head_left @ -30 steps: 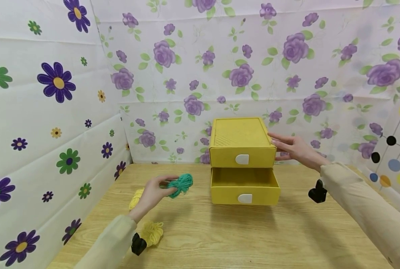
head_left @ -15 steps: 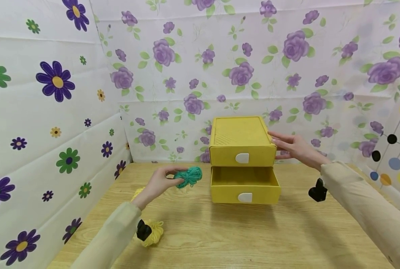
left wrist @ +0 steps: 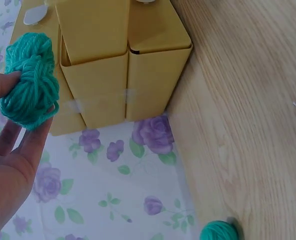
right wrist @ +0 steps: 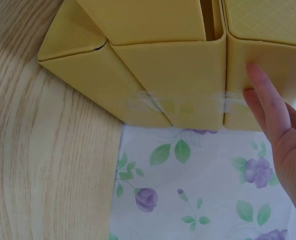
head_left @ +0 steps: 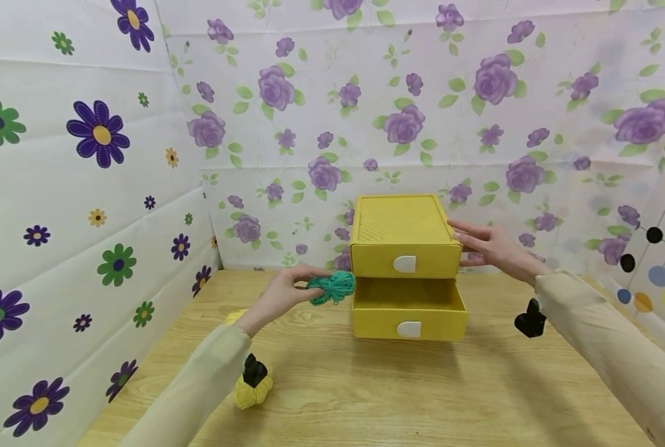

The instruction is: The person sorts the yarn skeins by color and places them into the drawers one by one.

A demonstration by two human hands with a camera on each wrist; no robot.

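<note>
A small skein of teal yarn (head_left: 333,287) is pinched between the thumb and fingers of my left hand (head_left: 284,293), raised just left of the yellow drawer unit (head_left: 402,220). In the left wrist view the teal skein (left wrist: 30,82) is tied round its middle. The unit's middle drawer (head_left: 382,324) stands pulled out, and the part of its inside that shows holds nothing visible. My right hand (head_left: 497,249) rests its nearly straight fingertips against the unit's right side, near the top. In the right wrist view, fingers (right wrist: 267,95) touch that yellow wall.
Yellow yarn (head_left: 253,391) lies on the wooden table (head_left: 332,397) below my left forearm. More yellow yarn (head_left: 235,316) is mostly hidden behind the left wrist. Another teal bundle (left wrist: 219,231) shows at the left wrist view's bottom edge. Flowered cloth (head_left: 287,143) hangs behind the unit.
My left hand has carried the teal skein right and slightly up, to the unit's left edge. My right hand stays against the unit, and the drawer has not moved.
</note>
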